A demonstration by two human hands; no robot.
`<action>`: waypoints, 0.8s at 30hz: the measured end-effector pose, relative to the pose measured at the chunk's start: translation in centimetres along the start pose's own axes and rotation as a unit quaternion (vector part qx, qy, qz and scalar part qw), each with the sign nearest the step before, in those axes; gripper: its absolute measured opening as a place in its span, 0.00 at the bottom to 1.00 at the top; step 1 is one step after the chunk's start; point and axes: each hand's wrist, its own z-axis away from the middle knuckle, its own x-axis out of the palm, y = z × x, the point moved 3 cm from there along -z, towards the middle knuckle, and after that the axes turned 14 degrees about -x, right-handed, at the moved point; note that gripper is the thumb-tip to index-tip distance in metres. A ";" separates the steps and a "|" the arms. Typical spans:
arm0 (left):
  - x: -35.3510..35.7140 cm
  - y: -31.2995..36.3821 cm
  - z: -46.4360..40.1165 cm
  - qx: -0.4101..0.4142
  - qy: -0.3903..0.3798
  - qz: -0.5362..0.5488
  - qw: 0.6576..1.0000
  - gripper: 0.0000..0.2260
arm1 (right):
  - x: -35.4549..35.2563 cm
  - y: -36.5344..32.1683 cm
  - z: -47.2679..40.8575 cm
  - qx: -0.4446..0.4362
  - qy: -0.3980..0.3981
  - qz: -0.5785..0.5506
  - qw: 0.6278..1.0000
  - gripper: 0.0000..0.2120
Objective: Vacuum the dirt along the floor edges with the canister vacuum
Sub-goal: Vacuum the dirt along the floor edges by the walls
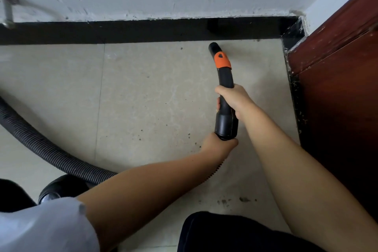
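A black vacuum handle tube [225, 80] with an orange slider points at the floor close to the black skirting [143, 31], its open tip just short of the wall. My right hand [233, 98] grips the tube at its middle. My left hand [218, 144] grips the ribbed hose where it enters the tube's wide rear cuff. The grey ribbed hose [41, 147] loops away to the left across the beige tiles. Dark dirt specks [231, 200] lie on the floor near my knee, with more grit along the right-hand skirting [295, 96].
A dark red wooden door or cabinet [337, 92] stands on the right, forming a corner with the wall. The black canister body [61, 188] sits at lower left. A metal fitting [8, 6] juts from the white wall at top left.
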 end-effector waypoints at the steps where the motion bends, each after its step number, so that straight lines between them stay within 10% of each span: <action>1: -0.3 -0.1 0.0 -0.001 0.005 0.003 1.000 0.09 | 0.4 -0.1 0.0 -0.002 -0.004 0.001 1.000 0.07; 24: 6.8 8.5 -2.4 0.002 -0.109 -0.141 0.984 0.18 | -12.9 -0.4 -4.3 0.034 0.178 -0.089 0.980 0.08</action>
